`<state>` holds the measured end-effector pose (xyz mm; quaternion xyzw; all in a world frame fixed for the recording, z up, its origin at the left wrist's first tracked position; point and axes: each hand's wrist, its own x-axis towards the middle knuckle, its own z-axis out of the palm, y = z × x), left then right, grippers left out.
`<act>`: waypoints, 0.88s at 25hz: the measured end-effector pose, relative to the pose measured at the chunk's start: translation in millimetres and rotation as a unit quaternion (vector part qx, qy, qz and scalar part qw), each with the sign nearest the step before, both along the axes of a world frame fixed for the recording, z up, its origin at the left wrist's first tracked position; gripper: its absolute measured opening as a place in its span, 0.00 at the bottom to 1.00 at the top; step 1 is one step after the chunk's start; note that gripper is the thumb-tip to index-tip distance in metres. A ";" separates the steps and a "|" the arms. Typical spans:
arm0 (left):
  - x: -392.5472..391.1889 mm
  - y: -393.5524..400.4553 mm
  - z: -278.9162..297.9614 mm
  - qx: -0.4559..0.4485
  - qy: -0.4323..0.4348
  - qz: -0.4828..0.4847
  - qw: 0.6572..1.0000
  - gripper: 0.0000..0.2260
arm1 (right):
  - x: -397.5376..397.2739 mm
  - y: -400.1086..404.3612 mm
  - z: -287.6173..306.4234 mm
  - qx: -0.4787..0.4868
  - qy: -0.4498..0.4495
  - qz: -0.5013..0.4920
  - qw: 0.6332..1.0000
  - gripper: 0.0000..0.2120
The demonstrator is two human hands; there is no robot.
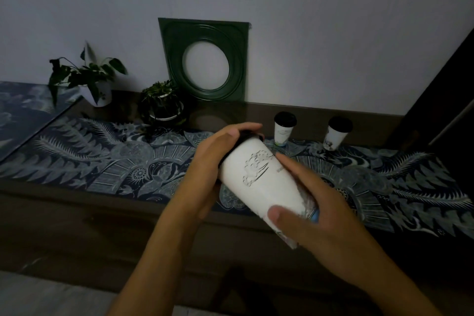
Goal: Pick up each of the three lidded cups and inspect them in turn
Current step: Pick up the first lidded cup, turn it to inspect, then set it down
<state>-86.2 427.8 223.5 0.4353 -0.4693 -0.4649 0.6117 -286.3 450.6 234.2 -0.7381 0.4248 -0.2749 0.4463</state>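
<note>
White cup (264, 182) was tipped sideways, left hand (213, 161) gripping its black lid (246, 136), right hand (313, 215) gripping its bottom.

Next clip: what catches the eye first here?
The white cup with a black lid, tilted in the centre foreground, held by the left hand at the lid end and the right hand at the base. Behind it, two more lidded cups stand upright on the patterned blue cloth.

The scene is dim and bluish, the white held cup (264, 182) glows brightest, fine detail looks soft, and straight edges bow toward the frame's margins
</note>
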 end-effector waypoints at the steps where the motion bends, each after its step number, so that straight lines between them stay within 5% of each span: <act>1: 0.9 1.3 -0.5 -0.011 0.010 -0.010 1.000 0.19 | -0.7 -2.0 2.6 0.100 -0.093 0.003 0.991 0.29; 3: -0.1 2.9 -0.2 -0.029 0.034 -0.029 0.999 0.19 | -3.0 -4.9 10.0 0.266 -0.243 0.014 0.933 0.21; 6: -7.1 3.0 -3.0 -0.026 0.059 -0.016 0.998 0.17 | -4.3 -8.9 11.1 0.303 -0.263 0.007 0.916 0.19; 10: -24.6 6.5 -1.3 0.123 0.160 0.048 0.978 0.17 | -12.5 -13.9 17.4 0.024 -0.143 -0.032 0.989 0.30; 14: -37.5 7.2 5.0 0.244 0.287 -0.032 0.926 0.16 | -14.7 -22.4 37.5 -0.181 -0.140 0.099 0.969 0.39; 18: -48.7 9.4 12.6 0.296 0.363 -0.160 0.869 0.18 | 2.4 -49.3 45.1 -0.163 -0.248 0.122 0.947 0.34; 22: -57.8 3.6 9.4 0.213 0.437 -0.095 0.869 0.22 | 24.3 -54.7 47.4 -0.193 -0.276 -0.038 0.941 0.27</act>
